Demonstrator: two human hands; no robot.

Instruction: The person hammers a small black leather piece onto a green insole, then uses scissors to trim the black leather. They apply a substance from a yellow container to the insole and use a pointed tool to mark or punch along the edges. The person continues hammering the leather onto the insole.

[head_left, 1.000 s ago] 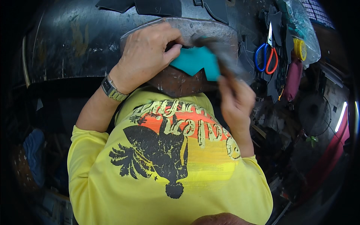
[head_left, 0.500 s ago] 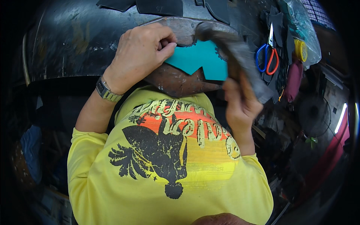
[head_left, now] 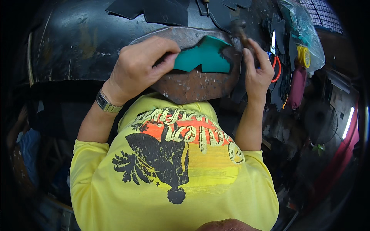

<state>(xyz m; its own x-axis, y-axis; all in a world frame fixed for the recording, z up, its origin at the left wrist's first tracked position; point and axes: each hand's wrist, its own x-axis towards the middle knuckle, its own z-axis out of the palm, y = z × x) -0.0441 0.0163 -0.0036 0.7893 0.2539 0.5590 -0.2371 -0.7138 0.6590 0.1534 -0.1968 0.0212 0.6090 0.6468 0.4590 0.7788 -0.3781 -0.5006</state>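
Teal piece (head_left: 200, 57) is resting on the rounded brown board (head_left: 189, 86); edge-flattening seems to be the step in hand — the next move likely calling for a steady hold there. Its lower edge is showing a notch, its margins looking dark and jagged in places. Left hand (head_left: 144, 59) is pinching the left end; right hand (head_left: 259, 73) is lingering at the hammer (head_left: 242, 34) handle — gripping or released, cannot tell.
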